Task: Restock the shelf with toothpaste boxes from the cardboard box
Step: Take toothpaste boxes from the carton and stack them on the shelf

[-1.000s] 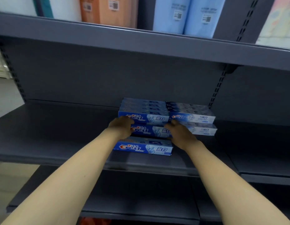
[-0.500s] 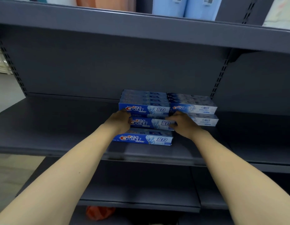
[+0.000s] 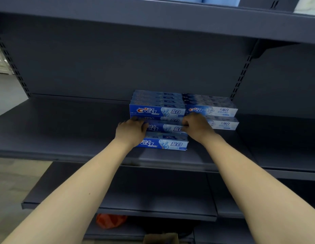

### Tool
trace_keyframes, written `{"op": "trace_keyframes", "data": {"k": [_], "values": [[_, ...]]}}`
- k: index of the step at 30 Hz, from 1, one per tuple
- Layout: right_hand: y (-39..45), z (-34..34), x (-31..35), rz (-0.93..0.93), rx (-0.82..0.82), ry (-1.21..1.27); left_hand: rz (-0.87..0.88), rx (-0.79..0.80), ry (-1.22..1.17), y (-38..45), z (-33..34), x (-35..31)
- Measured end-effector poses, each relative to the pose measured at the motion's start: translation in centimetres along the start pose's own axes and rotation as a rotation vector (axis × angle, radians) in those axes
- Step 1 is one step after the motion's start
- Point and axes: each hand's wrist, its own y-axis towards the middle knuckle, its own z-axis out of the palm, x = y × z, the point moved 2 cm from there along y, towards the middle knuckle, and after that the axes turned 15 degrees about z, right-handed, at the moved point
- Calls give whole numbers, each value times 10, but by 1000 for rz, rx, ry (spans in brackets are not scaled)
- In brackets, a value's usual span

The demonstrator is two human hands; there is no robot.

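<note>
On the dark grey shelf stand stacked blue toothpaste boxes, with paler blue-white boxes stacked to their right. In front of the blue stack lie two more blue boxes, one on the other. My left hand grips the left end of the upper front box, and my right hand grips its right end. The lower front box lies flat on the shelf. A corner of the cardboard box shows at the bottom edge.
Another grey shelf hangs overhead with pale blue packages on it. A lower shelf juts out beneath my arms. Something orange-red lies under it. The shelf spreads bare to the left and right of the stacks.
The view has tilted down a little, revealing the cardboard box corner. Both hands have pushed the upper front box slightly further back toward the stack.
</note>
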Motion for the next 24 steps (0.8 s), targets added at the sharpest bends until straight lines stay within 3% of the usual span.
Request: {"op": "trace_keyframes", "data": {"k": [5,9,14,24], "values": [[-5,6,4,28,-53,28,-16,-40,85,-5,3,-9],[-12,10,10,99,-4,124,40,-35,125,-8,4,-19],[-25,29,30,133,65,-103,87,-5,97,-12,11,-24],[-28,36,45,186,159,-220,61,112,76,-9,10,-10]]}}
